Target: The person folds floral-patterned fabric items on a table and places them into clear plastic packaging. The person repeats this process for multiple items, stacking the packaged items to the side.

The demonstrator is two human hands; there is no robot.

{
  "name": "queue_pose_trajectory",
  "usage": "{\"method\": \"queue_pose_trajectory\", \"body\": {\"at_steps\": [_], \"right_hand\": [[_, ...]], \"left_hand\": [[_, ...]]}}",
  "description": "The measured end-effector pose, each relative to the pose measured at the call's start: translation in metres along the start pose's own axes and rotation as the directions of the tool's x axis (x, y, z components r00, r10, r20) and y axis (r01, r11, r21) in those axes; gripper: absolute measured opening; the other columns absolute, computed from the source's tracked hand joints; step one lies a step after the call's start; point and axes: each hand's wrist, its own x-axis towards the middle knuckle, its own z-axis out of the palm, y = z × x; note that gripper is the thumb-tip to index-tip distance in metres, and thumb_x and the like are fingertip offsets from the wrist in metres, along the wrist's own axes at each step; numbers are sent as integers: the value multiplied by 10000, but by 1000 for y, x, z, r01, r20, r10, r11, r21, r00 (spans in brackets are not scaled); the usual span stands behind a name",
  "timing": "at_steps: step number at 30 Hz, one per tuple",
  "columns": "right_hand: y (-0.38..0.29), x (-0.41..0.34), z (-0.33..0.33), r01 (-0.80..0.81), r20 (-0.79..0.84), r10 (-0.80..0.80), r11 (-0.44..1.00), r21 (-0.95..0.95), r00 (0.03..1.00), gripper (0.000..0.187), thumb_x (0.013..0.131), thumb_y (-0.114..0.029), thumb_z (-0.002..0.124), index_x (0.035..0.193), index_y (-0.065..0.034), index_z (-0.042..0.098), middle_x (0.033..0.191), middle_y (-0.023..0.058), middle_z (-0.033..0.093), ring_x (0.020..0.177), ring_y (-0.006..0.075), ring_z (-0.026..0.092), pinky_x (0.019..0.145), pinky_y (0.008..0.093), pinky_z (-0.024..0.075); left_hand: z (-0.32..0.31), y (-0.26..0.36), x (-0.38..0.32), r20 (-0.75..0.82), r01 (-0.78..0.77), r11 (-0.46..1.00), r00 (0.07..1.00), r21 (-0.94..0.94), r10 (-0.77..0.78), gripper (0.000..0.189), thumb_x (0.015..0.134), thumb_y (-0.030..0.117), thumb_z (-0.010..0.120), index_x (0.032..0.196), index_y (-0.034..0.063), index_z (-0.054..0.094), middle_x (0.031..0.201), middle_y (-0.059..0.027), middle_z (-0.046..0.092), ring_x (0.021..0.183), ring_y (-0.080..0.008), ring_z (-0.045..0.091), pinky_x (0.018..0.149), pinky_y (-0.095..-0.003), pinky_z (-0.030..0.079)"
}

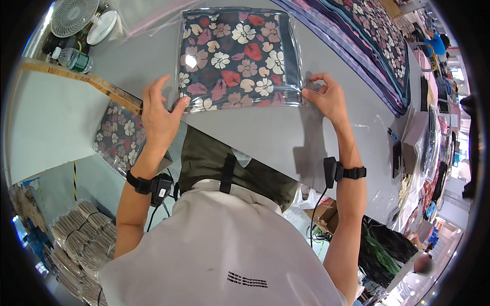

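A folded floral cloth in a clear plastic sleeve [237, 61] lies flat on the grey table [245, 124] before me. My left hand [159, 107] is at its near left corner, thumb on the plastic and fingers spread apart. At the near right corner, my right hand [327, 93] has thumb and forefinger at the edge of the sleeve; whether they pinch the film is not plain. Both wrists wear black strapped devices with cables.
A stack of folded floral cloths [367, 42] lies at the far right. Far left are a white fan [74, 17] and a plastic bottle [72, 59]. A wood-edged board [115, 93] stands by my left hand. Another bagged floral cloth [120, 134] lies below it.
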Motion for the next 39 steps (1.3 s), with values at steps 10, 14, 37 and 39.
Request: {"method": "queue_pose_trajectory", "body": {"at_steps": [10,14,37,39], "right_hand": [[-67,-99,52,146,187,-125,984,-99,974,703,726,-362,945,1307,-154,609,767,131,706,736,335,721,654,432,556],[-99,-150,93,475,259,-493,870,130,831,539,795,-328,909,1217,-109,655,902,134,749,738,343,717,642,427,573],[39,-134,4,141,-178,-151,988,-70,972,163,989,-170,757,1059,-23,776,652,-17,504,578,68,392,526,273,333],[44,-133,-1,124,-184,-140,988,-92,973,161,985,-166,761,1055,-21,774,661,-6,528,577,71,403,526,272,341]], "left_hand": [[-3,4,-80,78,399,286,687,-871,-722,701,1041,232,695,1561,62,256,1193,-82,572,1005,-194,639,865,-323,539],[5,15,-108,540,586,-156,569,-795,-620,327,1086,334,620,1316,106,579,1097,-39,656,988,-179,680,829,-347,564],[-77,-273,-206,65,-100,-65,-1,-993,-998,249,1145,285,471,1085,82,604,942,-45,621,728,-176,527,618,-321,495],[-74,-277,-203,-5,119,5,1,-993,-1000,197,1115,250,539,1199,83,600,1001,-56,642,806,-204,593,682,-330,544]]}}
